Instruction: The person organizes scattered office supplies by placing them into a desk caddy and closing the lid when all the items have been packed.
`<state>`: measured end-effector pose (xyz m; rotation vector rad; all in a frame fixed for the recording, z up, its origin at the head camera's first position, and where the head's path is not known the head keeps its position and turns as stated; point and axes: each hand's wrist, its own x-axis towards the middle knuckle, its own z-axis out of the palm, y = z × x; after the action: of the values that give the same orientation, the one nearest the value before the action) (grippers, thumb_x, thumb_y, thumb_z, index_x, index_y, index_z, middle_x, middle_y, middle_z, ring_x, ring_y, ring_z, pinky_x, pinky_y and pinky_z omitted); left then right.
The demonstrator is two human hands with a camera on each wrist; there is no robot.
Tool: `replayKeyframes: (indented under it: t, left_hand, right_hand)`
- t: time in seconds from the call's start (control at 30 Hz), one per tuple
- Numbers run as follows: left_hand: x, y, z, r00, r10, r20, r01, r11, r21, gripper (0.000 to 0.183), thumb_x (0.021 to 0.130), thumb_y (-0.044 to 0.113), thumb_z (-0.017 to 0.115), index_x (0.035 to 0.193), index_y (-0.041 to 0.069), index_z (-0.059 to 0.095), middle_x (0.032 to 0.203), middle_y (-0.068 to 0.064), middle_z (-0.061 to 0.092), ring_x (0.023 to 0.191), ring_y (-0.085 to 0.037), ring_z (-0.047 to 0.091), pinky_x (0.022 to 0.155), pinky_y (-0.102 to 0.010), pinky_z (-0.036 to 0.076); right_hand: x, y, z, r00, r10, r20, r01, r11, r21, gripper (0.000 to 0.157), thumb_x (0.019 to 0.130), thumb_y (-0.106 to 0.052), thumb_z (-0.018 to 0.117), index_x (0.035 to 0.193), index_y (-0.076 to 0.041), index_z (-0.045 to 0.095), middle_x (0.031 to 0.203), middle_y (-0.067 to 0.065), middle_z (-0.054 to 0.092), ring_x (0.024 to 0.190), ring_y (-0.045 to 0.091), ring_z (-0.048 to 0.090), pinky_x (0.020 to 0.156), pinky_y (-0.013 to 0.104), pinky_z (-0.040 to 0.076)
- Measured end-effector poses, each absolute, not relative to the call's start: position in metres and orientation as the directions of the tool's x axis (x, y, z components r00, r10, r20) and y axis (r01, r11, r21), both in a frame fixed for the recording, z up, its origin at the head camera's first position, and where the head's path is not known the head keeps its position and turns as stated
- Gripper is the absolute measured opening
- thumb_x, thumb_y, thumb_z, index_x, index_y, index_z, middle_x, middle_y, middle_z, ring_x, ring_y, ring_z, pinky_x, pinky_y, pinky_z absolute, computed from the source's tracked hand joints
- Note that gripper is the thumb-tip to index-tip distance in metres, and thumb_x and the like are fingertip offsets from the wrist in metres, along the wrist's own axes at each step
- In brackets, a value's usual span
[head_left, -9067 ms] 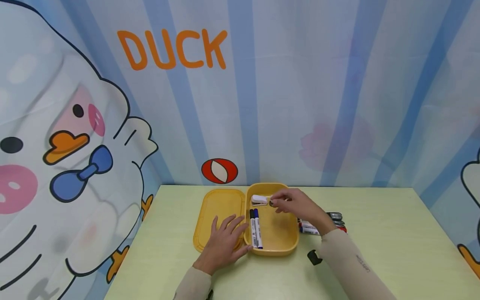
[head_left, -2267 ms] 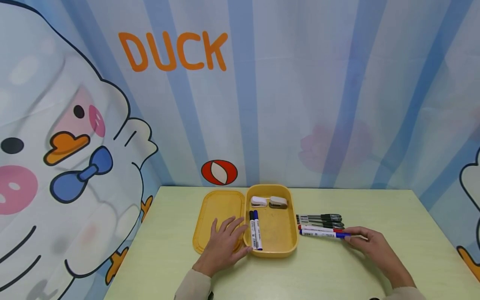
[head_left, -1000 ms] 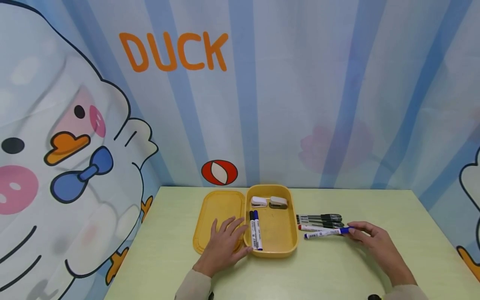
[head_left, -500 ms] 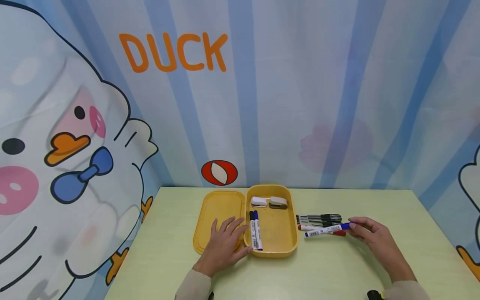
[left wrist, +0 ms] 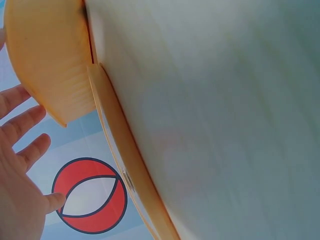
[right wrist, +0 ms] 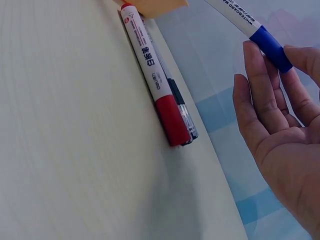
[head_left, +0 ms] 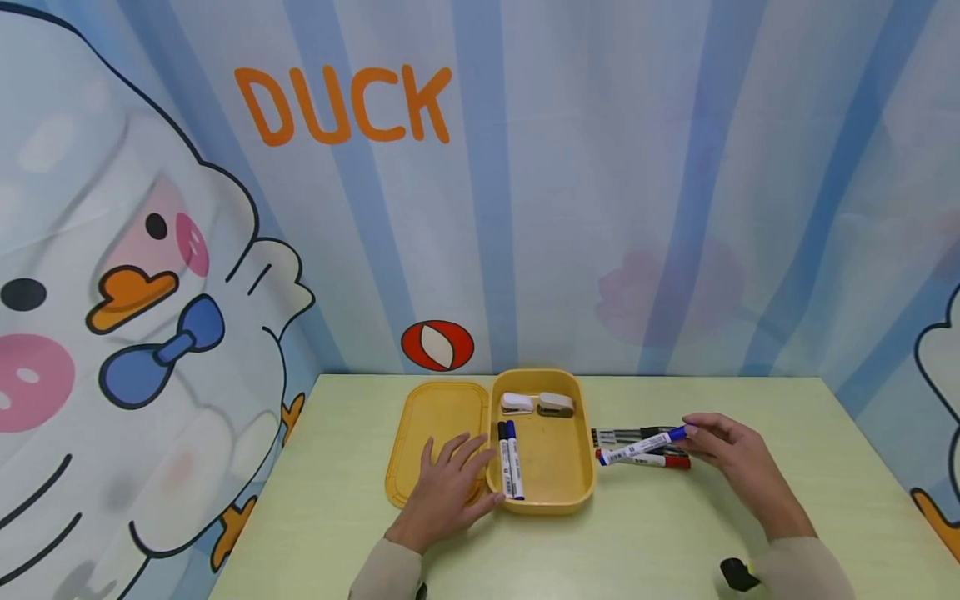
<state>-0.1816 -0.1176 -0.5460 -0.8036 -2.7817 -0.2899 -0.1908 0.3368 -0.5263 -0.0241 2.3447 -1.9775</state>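
Pinching the blue whiteboard marker [head_left: 643,447] by its cap: our right grip [head_left: 731,454] is narrow, thumb against fingertips. The marker slants out to the left of that grip, above the black pens [head_left: 618,436]. Left grip [head_left: 446,500] is wide, fingers spread, holding nothing, by the near-left edge of the yellow box [head_left: 553,467]; we can't tell if it touches.

Status: partway, by our read. In the box, right of the left grip: a black-capped marker [head_left: 505,462] and a blue-capped marker [head_left: 515,462]; beyond them, the white stapler [head_left: 517,403] and grey stapler [head_left: 555,405].

Outside: the pinched marker, plus the red marker [head_left: 667,461] and the pens, on the counter [head_left: 675,533] left of the right grip. Pen count unclear, they overlap. Lid [head_left: 438,417] not on, flat under/beyond the left grip.
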Motion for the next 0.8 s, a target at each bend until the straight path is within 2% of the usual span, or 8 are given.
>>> replayKeyframes:
  t: [0.23, 0.5, 0.8]
  left_hand:
    - [-0.182, -0.118, -0.545, -0.817, 0.502, 0.282, 0.550, 0.827, 0.121, 0.061, 0.093, 0.063, 0.060, 0.141, 0.024, 0.058, 0.155, 0.000, 0.047, 0.145, -0.029, 0.039, 0.112, -0.075, 0.024]
    - [-0.182, -0.118, -0.544, -0.825, 0.498, 0.269, 0.542, 0.832, 0.122, 0.062, 0.094, 0.063, 0.059, 0.142, 0.025, 0.058, 0.155, 0.000, 0.047, 0.145, -0.028, 0.039, 0.112, -0.074, 0.024]
    - [-0.181, -0.117, -0.544, -0.832, 0.493, 0.254, 0.534, 0.836, 0.128, 0.063, 0.093, 0.065, 0.058, 0.142, 0.025, 0.057, 0.156, 0.000, 0.046, 0.146, -0.028, 0.038, 0.113, -0.075, 0.022]
  right_hand:
    - [-0.197, 0.329, -0.520, -0.997, -0.076, -0.023, 0.010, 0.163, -0.987, 0.048, 0.101, -0.038, 0.062, 0.134, -0.003, 0.058, 0.113, -0.004, 0.071, 0.102, 0.009, 0.072, 0.090, 0.026, 0.057]
    - [-0.208, 0.318, -0.512, -0.995, -0.097, 0.003, -0.021, 0.188, -0.982, 0.050, 0.100, -0.038, 0.063, 0.134, -0.001, 0.058, 0.116, 0.002, 0.070, 0.105, 0.018, 0.073, 0.090, 0.025, 0.057]
    - [-0.217, 0.302, -0.500, -0.996, -0.088, -0.022, -0.005, 0.286, -0.958, 0.053, 0.099, -0.045, 0.063, 0.134, -0.006, 0.060, 0.120, 0.009, 0.069, 0.108, 0.023, 0.071, 0.095, 0.037, 0.057]
